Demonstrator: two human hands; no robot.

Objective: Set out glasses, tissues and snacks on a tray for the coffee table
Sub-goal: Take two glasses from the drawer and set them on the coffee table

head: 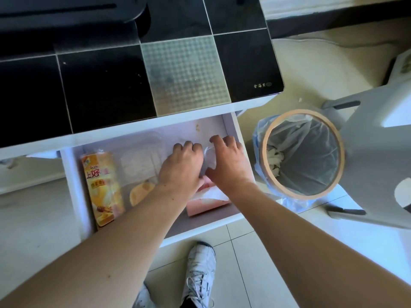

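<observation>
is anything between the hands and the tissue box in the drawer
Yes. Both the left hand and the right hand are around a clear glass, which sits directly over the pink tissue box in the open drawer. The glass must come out first.

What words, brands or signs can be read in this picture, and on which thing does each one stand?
"Qiahi": small red word near the top of the snack bag, my best reading, as it is blurred.
"上好": large characters on the same bag; the lines below them are too blurred to read.
Gold mark at the corner of the tabletop: too small to read.
</observation>
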